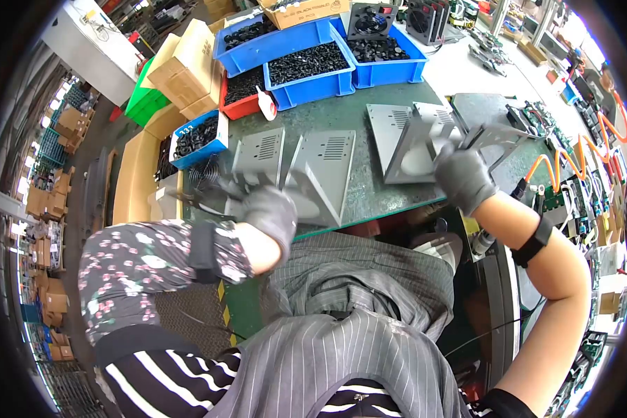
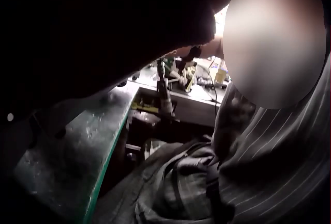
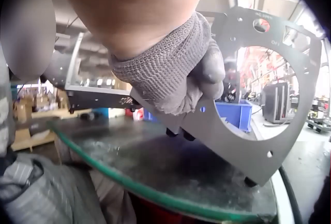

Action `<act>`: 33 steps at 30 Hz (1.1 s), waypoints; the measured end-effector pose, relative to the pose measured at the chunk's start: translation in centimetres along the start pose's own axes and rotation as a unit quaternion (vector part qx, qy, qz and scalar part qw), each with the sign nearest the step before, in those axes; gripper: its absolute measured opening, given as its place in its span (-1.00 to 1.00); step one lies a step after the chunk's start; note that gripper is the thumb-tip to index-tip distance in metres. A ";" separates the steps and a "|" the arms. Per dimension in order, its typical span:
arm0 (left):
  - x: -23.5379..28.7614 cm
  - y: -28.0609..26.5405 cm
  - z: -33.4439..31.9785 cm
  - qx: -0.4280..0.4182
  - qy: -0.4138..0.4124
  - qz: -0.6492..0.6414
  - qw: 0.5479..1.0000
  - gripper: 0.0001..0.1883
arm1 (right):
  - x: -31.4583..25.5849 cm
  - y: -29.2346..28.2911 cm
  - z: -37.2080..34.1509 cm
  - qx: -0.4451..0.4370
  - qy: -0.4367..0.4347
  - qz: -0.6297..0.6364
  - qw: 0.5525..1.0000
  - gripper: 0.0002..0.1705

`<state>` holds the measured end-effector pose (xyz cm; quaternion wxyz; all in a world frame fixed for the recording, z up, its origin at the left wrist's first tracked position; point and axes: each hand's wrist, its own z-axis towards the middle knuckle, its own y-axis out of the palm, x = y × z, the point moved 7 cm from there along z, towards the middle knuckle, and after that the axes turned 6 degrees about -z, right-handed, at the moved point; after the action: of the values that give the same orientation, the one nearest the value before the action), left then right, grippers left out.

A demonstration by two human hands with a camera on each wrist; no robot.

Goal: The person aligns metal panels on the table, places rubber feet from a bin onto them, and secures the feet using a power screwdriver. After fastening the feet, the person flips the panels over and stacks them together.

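My gloved right hand [image 1: 463,177] grips a grey metal bracket [image 3: 289,146] by its edge, fingers curled over it. In the right wrist view this bracket is tilted and has a large round cutout, small holes and black feet. My gloved left hand [image 1: 268,212] is blurred beside the left-hand grey bracket [image 1: 258,153]; I cannot tell whether it holds anything. Dark, blurred wire-like parts [image 1: 202,198] lie to its left. Another slotted bracket [image 1: 334,157] stands right of that hand, and a further one [image 1: 390,132] stands nearer the right hand. The left wrist view is mostly dark.
Blue bins [image 1: 306,94] of small black parts and a red bin [image 1: 240,104] line the table's back, with a white bottle [image 1: 266,104]. Cardboard boxes [image 1: 184,66] stand at left. An orange coiled hose [image 1: 543,167] and circuit boards [image 1: 536,118] are at right. The green table [image 1: 359,202] has a rounded glassy edge.
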<state>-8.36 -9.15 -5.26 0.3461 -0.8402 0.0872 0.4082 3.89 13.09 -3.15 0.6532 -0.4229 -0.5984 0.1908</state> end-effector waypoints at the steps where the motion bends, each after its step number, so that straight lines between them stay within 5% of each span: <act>1: 1.2 0.0 0.0 -0.013 0.049 -0.074 0.996 -0.84 | -1.5 1.3 -0.2 -0.001 -0.060 0.054 0.997 -0.84; 2: 2.3 0.0 -0.3 -0.027 0.098 -0.150 0.984 -0.79 | -1.8 1.3 -0.9 -0.066 -0.003 0.131 0.989 -0.85; 4: 2.6 -1.9 -2.7 0.221 0.237 -0.181 0.928 -0.69 | -2.0 1.8 -1.7 -0.061 0.010 0.201 0.978 -0.87; 5: 1.3 -3.0 -3.7 0.311 0.240 -0.295 0.871 -0.64 | -1.8 1.5 -2.8 -0.065 0.009 0.204 0.977 -0.87; 6: 0.1 -3.3 -4.9 0.379 0.254 -0.345 0.820 -0.78 | -0.3 -1.1 -4.3 0.068 0.021 0.294 0.953 -0.81; 7: -0.8 -2.0 -5.2 0.305 0.223 -0.394 0.838 -0.81 | 1.1 -2.7 -5.9 0.199 0.032 0.376 0.904 -0.75; 8: -1.5 -0.3 -5.3 0.228 0.188 -0.440 0.848 -0.82 | 2.4 -0.2 -6.8 0.211 0.141 0.507 0.824 -0.73; 10: -3.1 2.5 -4.7 0.232 0.120 -0.496 0.828 -0.83 | 4.5 4.6 -8.0 0.216 0.297 0.535 0.761 -0.69; 12: -3.8 4.0 -4.2 0.237 0.052 -0.542 0.805 -0.81 | 4.3 8.8 -7.6 0.193 0.352 0.640 0.656 -0.63; 14: -4.1 4.3 -3.7 0.247 -0.003 -0.589 0.769 -0.76 | 2.3 8.6 -5.4 0.167 0.269 0.774 0.548 -0.56; 16: -4.2 4.3 -2.8 0.226 -0.011 -0.564 0.794 -0.74 | 0.4 8.6 -3.2 0.142 0.170 0.686 0.693 -0.62; 18: -5.0 3.5 -2.4 0.303 -0.026 -0.473 0.827 -0.75 | 0.1 8.7 -3.0 0.131 0.210 0.689 0.682 -0.67; 20: -4.9 3.0 -1.4 0.302 0.018 -0.507 0.807 -0.76 | 0.0 8.4 -2.6 0.120 0.244 0.692 0.668 -0.72; 22: -4.3 2.7 -1.0 0.290 0.101 -0.568 0.764 -0.74 | -0.2 8.2 -2.7 0.136 0.264 0.782 0.548 -0.80; 24: -4.2 4.0 -0.4 0.322 0.131 -0.570 0.745 -0.72 | -0.2 8.7 -3.0 0.101 0.272 0.756 0.587 -0.82; 26: -3.4 3.9 -0.3 0.314 0.206 -0.512 0.772 -0.68 | -0.4 8.6 -3.4 0.069 0.281 0.725 0.625 -0.83; 28: -3.2 3.3 -0.9 0.323 0.212 -0.519 0.763 -0.69 | -1.4 6.3 -4.0 0.089 0.236 0.760 0.599 -0.83; 30: -3.5 2.6 -1.6 0.346 0.192 -0.543 0.741 -0.72 | -1.9 3.8 -4.7 0.174 0.185 0.705 0.662 -0.93; 33: -2.5 3.2 -1.8 0.354 0.178 -0.541 0.742 -0.73 | -3.3 3.4 -4.6 0.147 0.190 0.738 0.631 -0.99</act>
<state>-10.24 -13.10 -4.24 0.7598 -0.6202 -0.1839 -0.0648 8.39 10.99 -7.49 0.4474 -0.6483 0.0866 0.6100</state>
